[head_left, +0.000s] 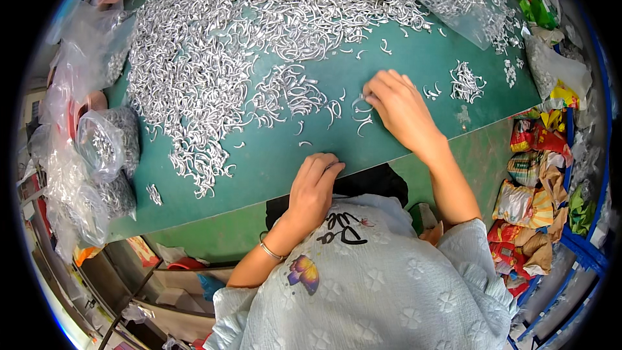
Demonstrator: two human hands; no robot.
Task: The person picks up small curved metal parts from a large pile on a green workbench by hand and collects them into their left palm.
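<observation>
Small curved silver metal pieces (188,78) lie in a big heap over the left and far parts of the green table (272,172). At the near edge, my left hand (315,185) rests with fingers curled and pressed together; what they hold, if anything, is hidden. Further right and forward, my right hand (398,107) reaches over the table with bent fingers. Its fingertips close on a slightly blurred curved silver metal piece (359,101). Close by lie another loose curved piece (365,125) and a spread-out smaller cluster of pieces (291,91).
A small separate pile of silver pieces (466,82) lies to the right. Clear plastic bags of metal parts stand at the left (107,139) and far right (463,13). A blue shelf frame (583,253) with colourful packages (523,204) stands beyond the table's right side.
</observation>
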